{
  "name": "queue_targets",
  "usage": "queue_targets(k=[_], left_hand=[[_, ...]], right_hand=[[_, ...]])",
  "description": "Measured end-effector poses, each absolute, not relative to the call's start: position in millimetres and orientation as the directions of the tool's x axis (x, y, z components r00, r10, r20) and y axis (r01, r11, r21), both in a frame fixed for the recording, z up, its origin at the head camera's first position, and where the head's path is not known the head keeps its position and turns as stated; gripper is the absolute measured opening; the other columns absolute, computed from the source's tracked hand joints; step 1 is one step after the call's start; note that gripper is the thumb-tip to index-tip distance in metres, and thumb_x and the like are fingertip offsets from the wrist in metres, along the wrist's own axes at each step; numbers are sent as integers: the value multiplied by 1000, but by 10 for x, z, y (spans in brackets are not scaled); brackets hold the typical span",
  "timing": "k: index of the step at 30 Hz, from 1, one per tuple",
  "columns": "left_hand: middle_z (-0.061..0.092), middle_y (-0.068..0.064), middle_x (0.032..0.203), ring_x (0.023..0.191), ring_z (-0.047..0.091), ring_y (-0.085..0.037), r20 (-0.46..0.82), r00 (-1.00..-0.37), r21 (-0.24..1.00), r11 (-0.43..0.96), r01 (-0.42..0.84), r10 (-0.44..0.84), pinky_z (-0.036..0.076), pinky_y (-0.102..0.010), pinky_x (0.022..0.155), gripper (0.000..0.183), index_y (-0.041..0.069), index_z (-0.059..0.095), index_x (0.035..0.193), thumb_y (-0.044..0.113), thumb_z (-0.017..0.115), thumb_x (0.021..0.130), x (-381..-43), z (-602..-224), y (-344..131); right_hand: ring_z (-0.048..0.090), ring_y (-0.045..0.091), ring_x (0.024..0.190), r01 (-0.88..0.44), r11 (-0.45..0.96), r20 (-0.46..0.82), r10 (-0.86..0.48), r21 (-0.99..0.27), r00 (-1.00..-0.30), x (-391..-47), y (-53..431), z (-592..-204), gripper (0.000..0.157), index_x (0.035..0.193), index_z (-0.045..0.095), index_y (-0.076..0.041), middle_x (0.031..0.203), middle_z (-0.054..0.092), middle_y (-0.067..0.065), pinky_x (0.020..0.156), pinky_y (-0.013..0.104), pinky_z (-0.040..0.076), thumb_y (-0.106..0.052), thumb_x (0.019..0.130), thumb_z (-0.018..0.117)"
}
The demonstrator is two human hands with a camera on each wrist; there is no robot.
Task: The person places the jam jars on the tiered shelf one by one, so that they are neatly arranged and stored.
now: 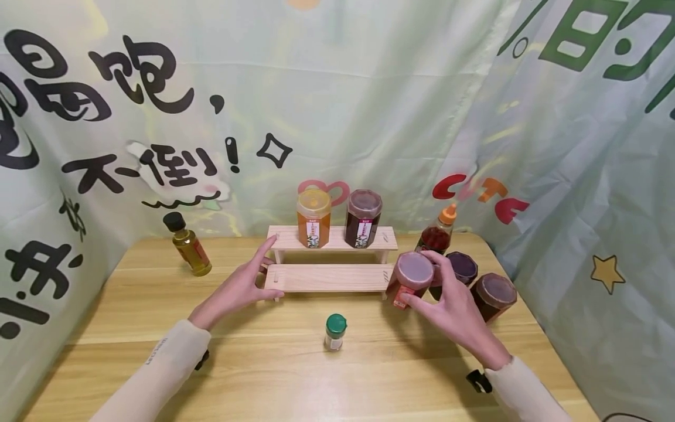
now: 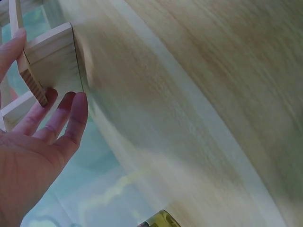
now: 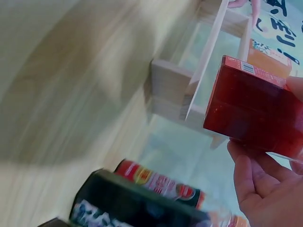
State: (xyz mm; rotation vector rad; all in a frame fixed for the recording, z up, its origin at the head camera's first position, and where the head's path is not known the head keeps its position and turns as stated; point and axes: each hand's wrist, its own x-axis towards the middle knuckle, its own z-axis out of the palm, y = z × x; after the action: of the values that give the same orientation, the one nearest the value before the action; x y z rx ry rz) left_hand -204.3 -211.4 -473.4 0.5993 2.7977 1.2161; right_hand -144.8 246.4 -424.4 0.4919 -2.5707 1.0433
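Observation:
A two-step wooden rack (image 1: 327, 278) stands at the middle back of the table. My left hand (image 1: 245, 281) holds its left end; in the left wrist view the thumb and fingers (image 2: 76, 118) lie on either side of the lower board's end. My right hand (image 1: 457, 302) grips a lidded jar (image 1: 414, 274) with dark red contents and a red label (image 3: 255, 71), raised at the right end of the lower step. On the upper step stand an amber jar (image 1: 313, 220) and a dark jar (image 1: 363, 220), side by side.
Behind my right hand are an orange-capped sauce bottle (image 1: 436, 233) and two dark jars, one farther back (image 1: 464, 266) and one nearer (image 1: 494, 296). A green-capped shaker (image 1: 335, 333) stands in front of the rack. To the left is a black-capped oil bottle (image 1: 191, 249). A printed curtain (image 1: 369, 105) hangs behind.

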Motion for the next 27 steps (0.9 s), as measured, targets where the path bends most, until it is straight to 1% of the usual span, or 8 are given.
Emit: queue_targets(k=[4, 8, 12, 16, 21, 27], left_hand=[[65, -18, 140, 118, 68, -34, 122, -925, 712, 617, 335, 360, 54, -61, 99, 130, 38, 4, 176, 24, 97, 87, -2042, -4729, -2110], [64, -19, 141, 115, 69, -32, 127, -924, 713, 615, 338, 360, 55, -60, 97, 129, 38, 4, 176, 23, 97, 87, -2045, -4726, -2107], [63, -19, 142, 112, 70, -30, 122, -924, 718, 611, 334, 362, 56, -58, 95, 129, 37, 5, 176, 23, 97, 87, -2052, -4729, -2108], [63, -20, 143, 111, 70, -31, 112, -926, 721, 612, 325, 360, 57, -57, 94, 130, 39, 4, 176, 24, 97, 87, -2055, -4741, -2112], [63, -21, 143, 108, 71, -30, 114, -926, 722, 609, 327, 361, 58, -55, 91, 131, 38, 4, 176, 25, 98, 86, -2049, -4748, -2121], [63, -22, 142, 106, 71, -30, 123, -923, 711, 616, 338, 364, 59, -53, 88, 131, 36, 4, 177, 24, 98, 86, -2044, -4748, -2127]], right_hand=[[67, 17, 108, -451, 638, 413, -220, -624, -884, -1521, 2354, -4230, 96, 163, 40, -26, 126, 72, 1, 84, 39, 53, -29, 86, 98], [66, 17, 102, -468, 601, 405, -249, -647, -880, -1597, 2222, -4228, 95, 161, 42, -27, 123, 71, 0, 85, 45, 54, -31, 86, 98], [66, 18, 102, -482, 563, 398, -274, -671, -875, -1665, 2083, -4225, 94, 161, 43, -22, 123, 72, 1, 87, 51, 54, -31, 86, 98], [66, 18, 102, -481, 531, 375, -301, -698, -877, -1724, 1941, -4214, 93, 162, 43, -19, 123, 72, 1, 90, 53, 52, -30, 86, 98], [67, 19, 106, -493, 475, 367, -337, -729, -867, -1816, 1743, -4232, 91, 161, 43, -25, 128, 70, 0, 91, 57, 54, -29, 87, 97], [68, 19, 107, -518, 438, 366, -387, -735, -846, -1911, 1490, -4239, 89, 161, 44, -26, 131, 68, 0, 91, 57, 57, -27, 88, 96]])
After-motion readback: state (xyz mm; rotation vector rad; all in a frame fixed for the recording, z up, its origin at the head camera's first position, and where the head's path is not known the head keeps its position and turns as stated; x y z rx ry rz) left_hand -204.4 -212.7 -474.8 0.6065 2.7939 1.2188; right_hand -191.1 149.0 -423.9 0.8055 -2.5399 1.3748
